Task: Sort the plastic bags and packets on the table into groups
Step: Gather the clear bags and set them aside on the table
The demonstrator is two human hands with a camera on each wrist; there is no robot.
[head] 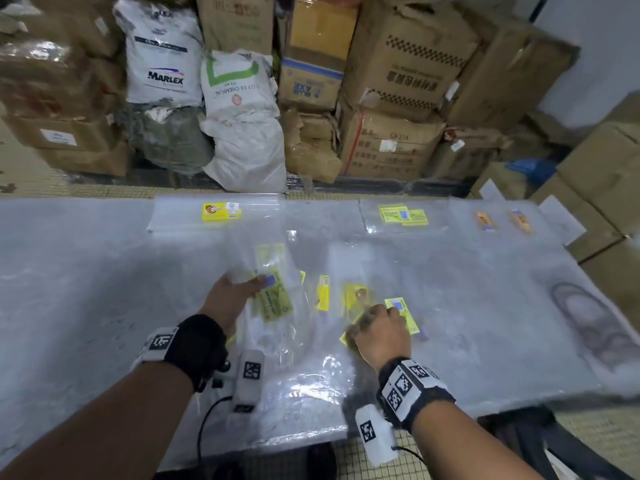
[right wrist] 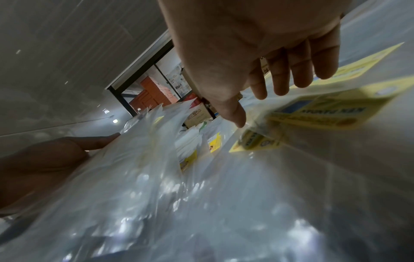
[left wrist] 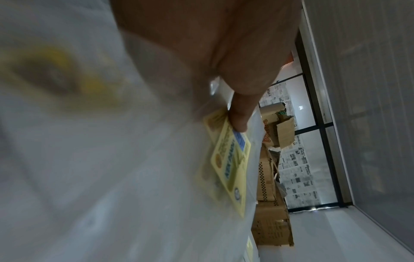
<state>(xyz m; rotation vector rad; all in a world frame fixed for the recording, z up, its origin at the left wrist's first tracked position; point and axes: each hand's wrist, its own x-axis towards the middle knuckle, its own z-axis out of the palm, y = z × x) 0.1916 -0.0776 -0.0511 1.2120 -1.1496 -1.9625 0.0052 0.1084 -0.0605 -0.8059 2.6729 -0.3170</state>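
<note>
Left hand (head: 231,296) grips a clear plastic bag (head: 277,327) with a pale yellow label (head: 275,301), thumb pressed on top near the label's blue patch; the left wrist view shows the thumb (left wrist: 240,113) pinching the bag just above that label (left wrist: 233,164). The bag is lifted off the counter (head: 86,271) at the hand and sags toward the near edge. Right hand (head: 381,329) is to the right of it, over a loose heap of clear packets (head: 346,299) with yellow labels. In the right wrist view its fingers (right wrist: 300,70) hang loosely curled just above a yellow-labelled packet (right wrist: 325,109), with the thumb tip (right wrist: 237,118) down at the plastic; whether it pinches anything cannot be told. Along the far edge lie sorted groups: one bag with a bright yellow label (head: 221,212), a bag with pale yellow labels (head: 403,214), and two orange-labelled packets (head: 502,221). Cardboard boxes (head: 398,81) and white sacks (head: 239,116) are stacked behind the counter.
</note>
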